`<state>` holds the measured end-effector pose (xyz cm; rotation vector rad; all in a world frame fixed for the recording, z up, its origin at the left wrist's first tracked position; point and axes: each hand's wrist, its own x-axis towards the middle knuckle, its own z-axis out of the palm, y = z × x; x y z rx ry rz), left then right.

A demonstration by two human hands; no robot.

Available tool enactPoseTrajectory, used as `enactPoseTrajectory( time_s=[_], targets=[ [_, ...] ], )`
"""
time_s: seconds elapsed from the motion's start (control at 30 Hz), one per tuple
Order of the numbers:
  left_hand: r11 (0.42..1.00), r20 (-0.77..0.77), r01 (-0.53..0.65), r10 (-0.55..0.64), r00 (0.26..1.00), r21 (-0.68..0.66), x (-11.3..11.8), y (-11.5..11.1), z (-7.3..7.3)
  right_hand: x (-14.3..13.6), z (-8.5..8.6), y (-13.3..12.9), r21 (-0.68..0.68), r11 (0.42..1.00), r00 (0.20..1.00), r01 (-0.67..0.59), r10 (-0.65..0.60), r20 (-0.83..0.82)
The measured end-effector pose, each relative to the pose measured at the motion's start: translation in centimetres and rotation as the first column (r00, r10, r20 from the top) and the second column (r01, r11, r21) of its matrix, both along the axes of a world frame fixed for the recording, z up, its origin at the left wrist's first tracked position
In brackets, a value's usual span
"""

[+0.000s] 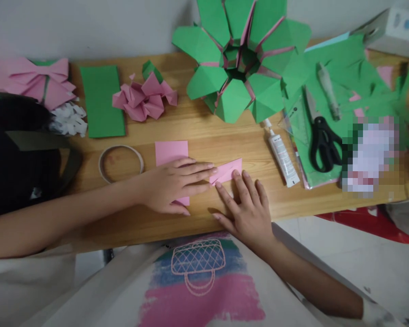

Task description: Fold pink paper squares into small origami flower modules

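Observation:
A small folded strip of pink paper (pixel 229 170) lies flat on the wooden table. My left hand (pixel 177 184) stretches across from the left with its fingers extended, and its fingertips touch the strip's left end. Beneath that palm lies a larger pink paper sheet (pixel 171 152), partly covered. My right hand (pixel 250 206) rests at the strip's lower right, fingers spread, its fingertips on the paper's edge. Neither hand is wrapped around anything.
Behind stand a green-and-pink folded paper flower (pixel 218 54), pink folded pieces (pixel 145 97) and green sheets (pixel 102 102). A tape ring (pixel 139 159) is left. Rightward lie a glue tube (pixel 282 159), black-handled scissors (pixel 323 145) and a cutter (pixel 328 91). A black bag (pixel 20 154) sits far left.

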<state>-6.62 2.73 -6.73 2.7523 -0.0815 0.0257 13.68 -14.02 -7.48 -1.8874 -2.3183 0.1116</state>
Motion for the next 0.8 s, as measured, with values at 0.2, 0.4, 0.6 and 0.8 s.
enactPoseTrajectory(
  time_s=[0.2, 0.4, 0.6, 0.8],
  targets=[
    [1.000, 0.010, 0.015, -0.015, 1.000, 0.016, -0.06, 0.06, -0.22, 0.03, -0.05, -0.01, -0.004, 1.000, 1.000, -0.002, 0.002, -0.003],
    [1.000, 0.033, 0.018, -0.018, 0.999, 0.007, 0.00, 0.02, -0.20, -0.03, 0.00, 0.10, -0.009, 1.000, 1.000, -0.003, 0.003, -0.006],
    [1.000, 0.046, -0.011, 0.012, 0.999, -0.027, -0.05, -0.09, -0.41, -0.02, -0.03, 0.08, -0.010, 1.000, 1.000, -0.002, 0.002, -0.009],
    [1.000, 0.052, -0.026, 0.026, 0.998, -0.013, -0.07, -0.16, -0.43, -0.13, -0.10, 0.09, 0.002, 1.000, 1.000, 0.000, 0.000, -0.005]
  ],
)
